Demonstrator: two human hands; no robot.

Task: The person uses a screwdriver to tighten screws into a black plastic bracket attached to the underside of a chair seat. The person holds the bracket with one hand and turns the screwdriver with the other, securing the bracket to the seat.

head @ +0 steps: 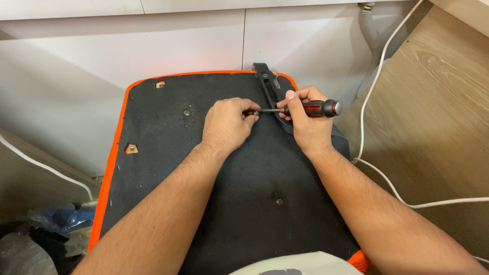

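Seat underside [224, 193]: covered in black cloth, matt and slightly dusty, with a rough weave.
Seat edge trim [113, 153]: bright orange mesh fabric, seen along the rim.
Armrest bracket [268, 84]: black plastic, smooth with a dull sheen.
Screwdriver [305, 108]: a thin bright metal shaft was seen; the handle was of glossy red and black plastic with a shiny cap.
Screw heads [279, 201]: small, grey metal, set into the cloth.
Floor [438, 102]: pale wood-grain surface, smooth and matt.
Cable [387, 183]: white plastic sheath, smooth.
Cabinet fronts [153, 46]: white, smooth, faintly glossy.
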